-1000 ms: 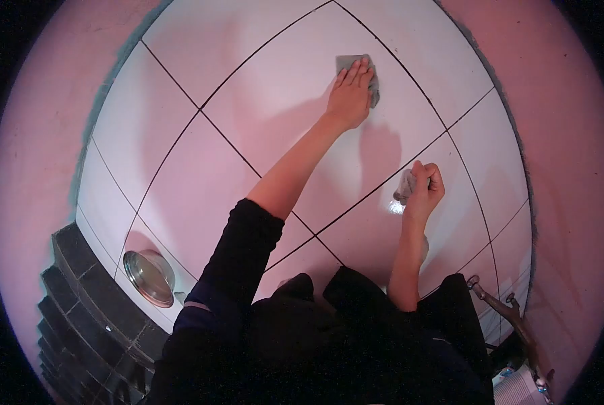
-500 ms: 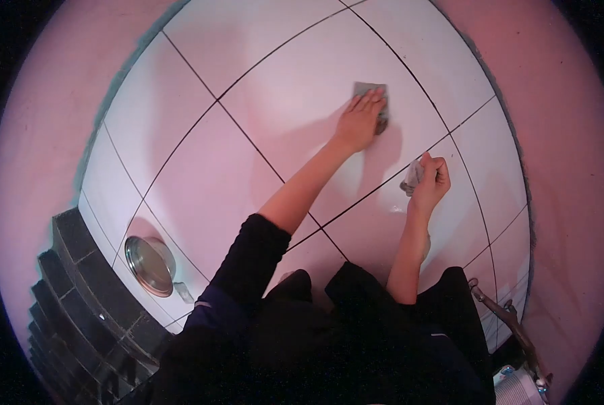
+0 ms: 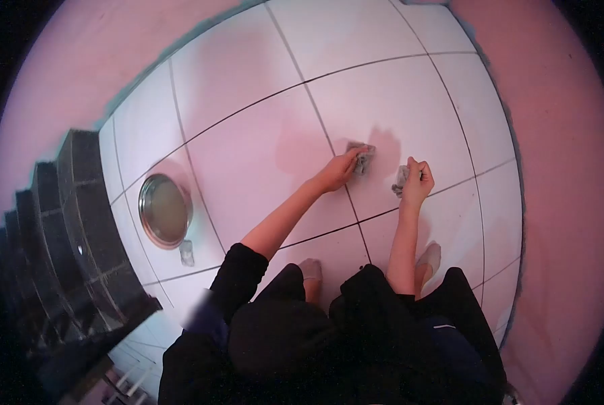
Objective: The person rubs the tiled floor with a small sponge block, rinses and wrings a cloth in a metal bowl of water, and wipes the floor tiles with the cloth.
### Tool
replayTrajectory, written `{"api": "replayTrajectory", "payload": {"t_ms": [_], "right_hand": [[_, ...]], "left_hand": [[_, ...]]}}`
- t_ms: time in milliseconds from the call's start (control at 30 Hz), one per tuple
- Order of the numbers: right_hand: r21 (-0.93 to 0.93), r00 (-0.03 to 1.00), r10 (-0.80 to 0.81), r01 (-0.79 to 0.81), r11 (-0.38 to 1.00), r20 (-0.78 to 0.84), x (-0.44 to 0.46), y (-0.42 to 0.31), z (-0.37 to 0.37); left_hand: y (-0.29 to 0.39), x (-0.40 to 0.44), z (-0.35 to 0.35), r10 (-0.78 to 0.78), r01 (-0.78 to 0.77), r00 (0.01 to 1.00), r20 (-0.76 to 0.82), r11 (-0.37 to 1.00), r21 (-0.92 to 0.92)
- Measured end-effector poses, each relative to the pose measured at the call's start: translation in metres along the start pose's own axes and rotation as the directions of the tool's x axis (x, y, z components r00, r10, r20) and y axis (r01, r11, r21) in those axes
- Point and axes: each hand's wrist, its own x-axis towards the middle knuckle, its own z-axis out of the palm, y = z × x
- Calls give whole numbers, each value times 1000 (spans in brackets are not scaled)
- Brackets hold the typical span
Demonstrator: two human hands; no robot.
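left hand grips crumpled cloth; right hand clenches grey rag, long axis roughly fore-and-aft.

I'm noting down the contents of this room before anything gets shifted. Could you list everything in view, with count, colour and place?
Grey-green cloth: one, at the left hand's fingers
Crumpled grey piece: one, at the right hand; material unclear
Round basin: one, silvery metal, on the floor at left
Small translucent item: one, greyish, just below the basin; identity unclear
Tiled floor: one, white with dark joints, centre
Tiled steps: several, dark, far left
Walls: pink, beyond both sides of the floor
Slatted thing: one, whitish, bottom left, unclear
Left hand, right hand: centre
Sleeves: two, black
Feet: two, pinkish, below the hands
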Motion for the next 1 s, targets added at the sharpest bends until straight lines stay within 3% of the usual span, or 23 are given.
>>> {"api": "replayTrajectory", "payload": {"t_ms": [33, 67, 100, 133, 167, 233, 300, 367, 433, 467, 500, 567, 633, 767, 900, 1000], "right_hand": [[-3, 1000, 0, 0, 1000, 31, -2, 1, 7], [-16, 999, -23, 24, 1000, 35, -1, 5, 11], [-29, 998, -45, 46, 999, 38, -1, 10, 14], [-35, 997, -37, 40, 999, 71, -3, 14, 16], [-81, 995, -46, 53, 995, 88, -4, 19, 20], [-124, 985, -52, 73, 990, 167, -6, 25, 36], [-275, 949, 123, -40, 960, 291, -19, 28, 47], [-353, 887, 190, -33, 935, 420, -33, 39, 59], [-424, 813, 249, -3, 906, 526, -49, 47, 78], [-457, 770, 306, -22, 889, 560, -62, 48, 88], [-490, 731, 360, -40, 871, 580, -74, 49, 96], [-475, 673, 337, 24, 879, 659, -93, 56, 108], [-470, 575, 344, 81, 879, 743, -114, 55, 119], [-498, 518, 409, 38, 867, 752, -140, 52, 135], [-503, 477, 428, 36, 863, 768, -146, 57, 137], [-508, 475, 420, 66, 859, 773, -147, 55, 132]], "left_hand": [[6, -12, -9, -8, 8, 1000, -30, 1000, -3], [12, -25, -18, -122, 82, 991, -58, 884, -460], [15, -39, -26, -225, 100, 974, -37, 567, -818], [12, -56, -36, -213, 46, 977, -26, 324, -945], [9, -76, -45, -229, 17, 972, -60, 319, -948], [13, -121, -68, -165, -280, 945, -282, 34, -959], [2, -170, -90, -192, -423, 888, -418, 18, -906], [-11, -225, -114, -109, -651, 758, -644, -51, -757], [-58, -290, -141, 195, -682, 637, -746, -309, -663], [-29, -317, -155, -266, -838, 537, -800, -59, -543], [1, -342, -168, -633, -845, 244, -734, 232, -481], [-41, -397, -192, -664, -859, 18, -748, 372, -351], [-73, -435, -212, -562, -696, -193, -804, 656, -292], [-130, -474, -226, -480, -544, -319, -817, 799, -256], [-166, -477, -235, -532, -638, -254, -808, 719, -274], [-169, -474, -240, -572, -653, -152, -806, 671, -353]]}}
